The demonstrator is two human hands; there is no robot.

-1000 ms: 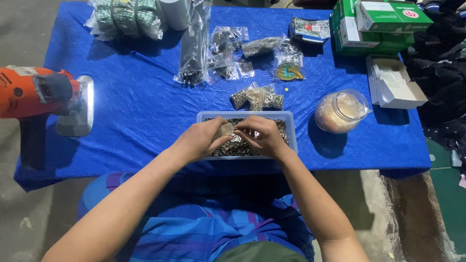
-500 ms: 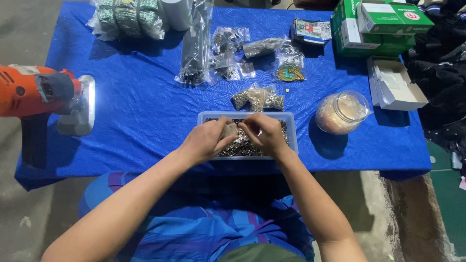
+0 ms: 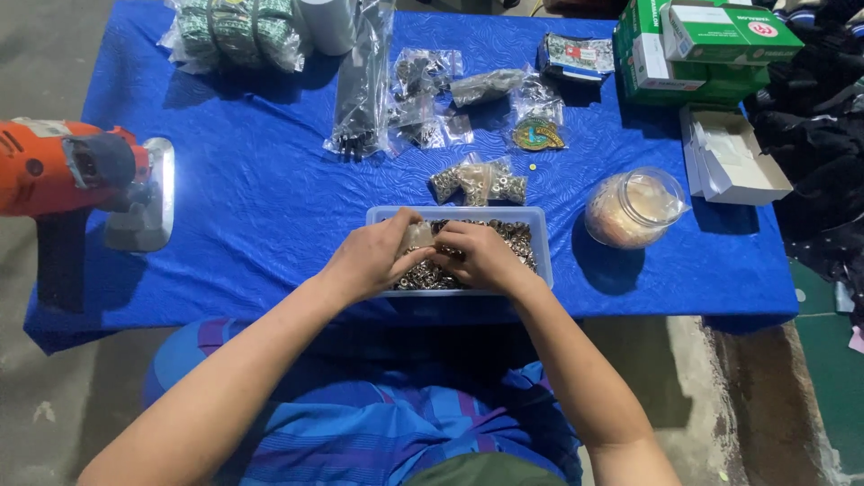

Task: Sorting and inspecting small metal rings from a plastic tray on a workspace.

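A shallow clear plastic tray (image 3: 538,219) full of small metal rings and nuts sits at the near edge of the blue-covered table (image 3: 261,207). Both my hands are over it. My left hand (image 3: 373,256) pinches a small clear plastic bag (image 3: 417,236) by its mouth. My right hand (image 3: 481,256) has its fingers closed at the same bag, touching the left hand's fingertips. Small metal parts lie under and around my fingers. Just beyond the tray lie three small filled bags (image 3: 479,183) of the same parts.
A clear round jar (image 3: 633,209) lies right of the tray. Green and white boxes (image 3: 702,45) and an open white box (image 3: 733,166) stand at the far right. Bagged hardware (image 3: 423,90) and green bundles (image 3: 234,31) are at the back. An orange power tool (image 3: 67,166) is at the left edge.
My hands have stayed over the tray, with only small finger movements at the little bag. Nothing else on the table has moved.
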